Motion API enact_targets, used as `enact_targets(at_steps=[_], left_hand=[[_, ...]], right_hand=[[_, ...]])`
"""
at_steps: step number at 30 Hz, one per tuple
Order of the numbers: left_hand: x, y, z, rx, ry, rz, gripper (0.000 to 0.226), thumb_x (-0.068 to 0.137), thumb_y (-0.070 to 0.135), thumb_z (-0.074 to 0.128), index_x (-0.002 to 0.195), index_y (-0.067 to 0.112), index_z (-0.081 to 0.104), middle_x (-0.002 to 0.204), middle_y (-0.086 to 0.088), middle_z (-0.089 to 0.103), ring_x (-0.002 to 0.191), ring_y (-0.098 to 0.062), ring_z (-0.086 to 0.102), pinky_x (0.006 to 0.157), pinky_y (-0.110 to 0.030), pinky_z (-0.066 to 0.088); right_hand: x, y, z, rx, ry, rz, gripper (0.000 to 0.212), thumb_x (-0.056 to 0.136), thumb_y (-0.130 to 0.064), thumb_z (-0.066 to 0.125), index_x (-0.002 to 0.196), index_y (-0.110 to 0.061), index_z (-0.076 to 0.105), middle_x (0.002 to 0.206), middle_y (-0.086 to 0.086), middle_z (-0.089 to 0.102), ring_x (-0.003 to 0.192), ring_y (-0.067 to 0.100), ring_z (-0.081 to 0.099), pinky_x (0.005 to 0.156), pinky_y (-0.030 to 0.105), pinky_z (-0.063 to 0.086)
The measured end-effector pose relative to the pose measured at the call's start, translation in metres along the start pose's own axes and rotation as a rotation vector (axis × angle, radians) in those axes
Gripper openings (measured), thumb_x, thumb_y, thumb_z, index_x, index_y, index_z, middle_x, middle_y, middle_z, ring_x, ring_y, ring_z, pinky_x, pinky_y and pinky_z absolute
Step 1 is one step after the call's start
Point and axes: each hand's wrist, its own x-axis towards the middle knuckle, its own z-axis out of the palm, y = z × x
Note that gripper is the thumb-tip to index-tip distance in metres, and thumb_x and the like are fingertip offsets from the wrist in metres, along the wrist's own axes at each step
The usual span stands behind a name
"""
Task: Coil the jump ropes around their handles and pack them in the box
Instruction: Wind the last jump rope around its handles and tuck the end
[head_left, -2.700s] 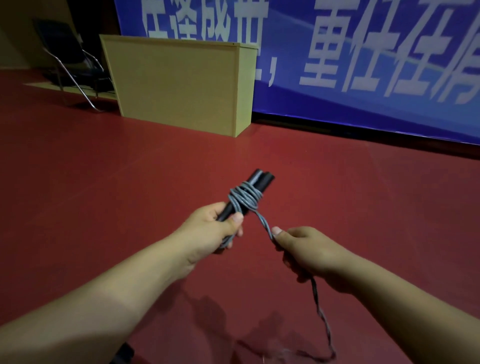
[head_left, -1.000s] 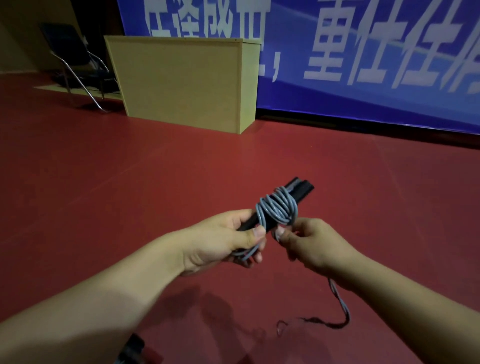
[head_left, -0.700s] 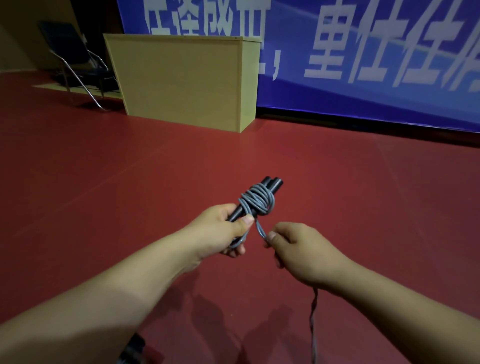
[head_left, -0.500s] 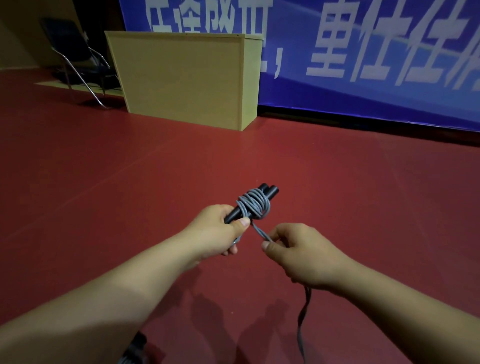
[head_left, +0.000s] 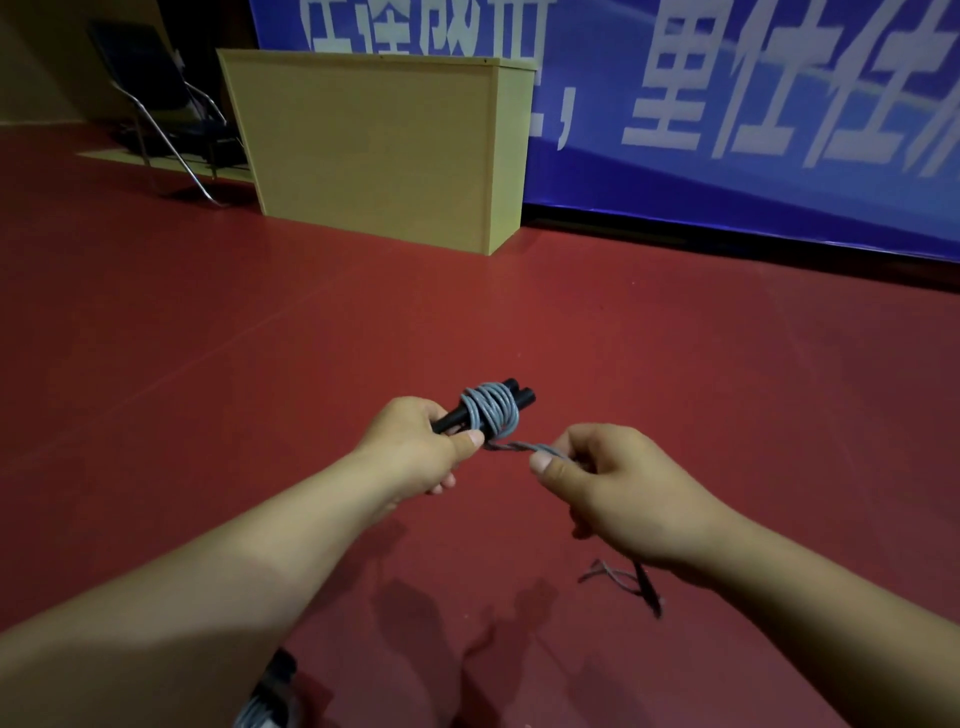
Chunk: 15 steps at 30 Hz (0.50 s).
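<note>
My left hand (head_left: 415, 447) grips the two black handles (head_left: 511, 397) of a jump rope, held side by side and pointing away from me. Several turns of grey rope (head_left: 491, 413) are coiled round the handles near their far ends. My right hand (head_left: 608, 483) pinches the doubled grey rope a short way right of the coil, and the stretch between my hands is taut. The rope's loose end (head_left: 626, 579) hangs below my right wrist. No packing box for the ropes can be made out.
I stand on a red floor (head_left: 260, 338). A tall yellow wooden cabinet (head_left: 379, 150) stands ahead against a blue banner (head_left: 753, 104), with a black folding chair (head_left: 156, 104) to its left. A dark object with grey cord (head_left: 270, 691) lies at the bottom edge.
My right hand has carried the rope round the handles again and pulled out to the right, stretching it tight. The hanging tail is shorter. My left hand holds the handles as before.
</note>
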Motion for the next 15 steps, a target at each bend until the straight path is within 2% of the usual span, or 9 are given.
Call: enact_targets(at_steps=[2,5,7,10,13,15], left_hand=[[0.0,-0.001,0.001,0.055,-0.026,0.003,0.017,0.086,0.025,0.072,0.079,0.012,0.062,0.051,-0.004,0.061,0.047,-0.017,0.059,0.051,-0.026,0.047],[-0.006,0.003,0.002,0.198,-0.081,0.066,0.017,0.084,0.03,0.074,0.077,0.018,0.063,0.053,-0.002,0.064,0.04,-0.008,0.055,0.049,-0.019,0.038],[-0.014,0.008,0.006,0.279,-0.16,0.127,0.019,0.083,0.031,0.074,0.077,0.017,0.063,0.055,-0.002,0.065,0.041,-0.008,0.054,0.047,-0.018,0.036],[-0.024,0.016,0.011,0.335,-0.336,0.212,0.02,0.082,0.031,0.075,0.076,0.017,0.062,0.058,-0.002,0.066,0.049,-0.012,0.058,0.052,-0.021,0.041],[-0.032,0.025,0.011,0.279,-0.497,0.268,0.017,0.081,0.033,0.076,0.079,0.022,0.063,0.06,-0.001,0.067,0.056,-0.018,0.059,0.058,-0.032,0.046],[-0.039,0.033,0.01,0.21,-0.574,0.327,0.014,0.084,0.027,0.075,0.08,0.02,0.064,0.06,0.002,0.064,0.058,-0.017,0.06,0.06,-0.032,0.047]], right_hand=[[-0.001,0.0,-0.002,0.059,0.015,-0.04,0.024,0.094,-0.032,0.059,0.079,-0.013,0.059,0.054,-0.005,0.049,0.05,0.016,0.057,0.059,0.048,0.057],[0.0,0.001,-0.005,0.048,0.086,-0.118,0.022,0.095,-0.032,0.057,0.079,-0.018,0.062,0.05,-0.011,0.046,0.049,0.012,0.05,0.054,0.049,0.054],[0.002,0.004,-0.007,0.025,0.155,-0.137,0.026,0.095,-0.034,0.056,0.077,-0.017,0.062,0.049,-0.013,0.047,0.049,0.007,0.046,0.055,0.043,0.053],[0.005,0.009,-0.011,-0.044,0.287,-0.135,0.035,0.095,-0.037,0.055,0.072,-0.01,0.058,0.051,-0.009,0.043,0.049,0.005,0.038,0.053,0.031,0.038],[0.007,0.013,-0.018,-0.132,0.396,-0.115,0.039,0.093,-0.041,0.057,0.07,-0.009,0.059,0.051,-0.005,0.043,0.051,0.009,0.038,0.052,0.03,0.033],[0.009,0.016,-0.025,-0.16,0.449,-0.071,0.039,0.087,-0.048,0.063,0.068,-0.014,0.064,0.046,-0.006,0.047,0.046,0.006,0.042,0.048,0.023,0.032]])
